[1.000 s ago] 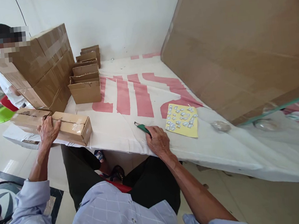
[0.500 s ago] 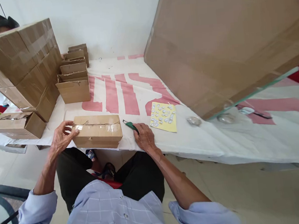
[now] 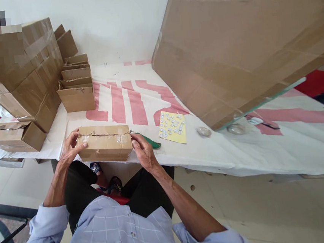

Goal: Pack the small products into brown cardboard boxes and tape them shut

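Closed box (image 3: 103, 143) on table (image 3: 219, 152), near edge, left of frame centre; left hand (image 3: 72, 147) at its left end, right hand (image 3: 144, 149) at its right. Cutter (image 3: 153, 143) just beyond right hand; sheet (image 3: 177, 138) right of cutter, small pieces (image 3: 175, 124) on it. Carton stack (image 3: 38, 72) upper left, second box (image 3: 11, 139) before it, open boxes (image 3: 78, 101) to its right. Cardboard panel (image 3: 238, 53) across upper right.
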Demonstrator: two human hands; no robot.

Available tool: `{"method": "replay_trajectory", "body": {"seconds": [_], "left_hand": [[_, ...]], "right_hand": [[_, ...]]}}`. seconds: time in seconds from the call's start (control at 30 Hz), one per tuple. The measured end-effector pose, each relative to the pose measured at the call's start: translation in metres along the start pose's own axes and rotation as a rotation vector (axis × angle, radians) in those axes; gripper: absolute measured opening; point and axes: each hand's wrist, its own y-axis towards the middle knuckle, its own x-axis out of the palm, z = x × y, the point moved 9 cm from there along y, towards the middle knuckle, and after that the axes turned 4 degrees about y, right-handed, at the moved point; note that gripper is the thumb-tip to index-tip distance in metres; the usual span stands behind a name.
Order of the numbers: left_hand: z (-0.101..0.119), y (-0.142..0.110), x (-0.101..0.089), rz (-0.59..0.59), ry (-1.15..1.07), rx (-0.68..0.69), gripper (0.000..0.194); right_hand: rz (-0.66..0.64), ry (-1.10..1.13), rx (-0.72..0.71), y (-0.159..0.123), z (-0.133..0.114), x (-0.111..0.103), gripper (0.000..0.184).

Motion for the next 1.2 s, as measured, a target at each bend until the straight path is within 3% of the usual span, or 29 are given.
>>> {"method": "replay_trajectory", "body": {"seconds": [0.1, 0.17, 0.33, 0.53, 0.63, 0.77, 0.83, 1.03, 1.2], "left_hand": [[0.001, -0.006, 0.001, -0.015, 0.090, 0.019, 0.059], [0.001, -0.011, 0.001, -0.013, 0.135, 0.021, 0.059], [0.009, -0.024, 0.005, -0.011, 0.241, 0.073, 0.059], [0.011, -0.031, 0.009, -0.011, 0.250, 0.091, 0.062], [0.007, -0.032, 0.010, -0.024, 0.241, 0.081, 0.064], [0.003, -0.031, 0.013, -0.043, 0.233, 0.066, 0.065], [0.004, -0.030, 0.013, -0.047, 0.220, 0.065, 0.065], [0.008, -0.028, 0.015, -0.079, 0.190, 0.048, 0.065], [0.008, -0.027, 0.017, -0.084, 0.148, 0.023, 0.066]], "right_hand": [[-0.022, -0.147, -0.067, 0.004, 0.003, -0.009, 0.044], [-0.049, -0.370, -0.076, 0.006, 0.017, -0.021, 0.038], [-0.241, -0.924, 0.082, 0.008, 0.063, -0.043, 0.032], [-0.249, -1.013, 0.138, 0.006, 0.076, -0.048, 0.034], [-0.156, -0.930, 0.152, 0.009, 0.073, -0.055, 0.037], [0.097, -0.651, 0.036, 0.029, 0.031, -0.075, 0.039], [0.106, -0.494, -0.044, 0.042, -0.003, -0.075, 0.035], [-0.265, -0.300, -0.160, 0.069, -0.098, -0.029, 0.029], [-0.471, -0.339, -0.212, 0.074, -0.120, -0.001, 0.024]]}}
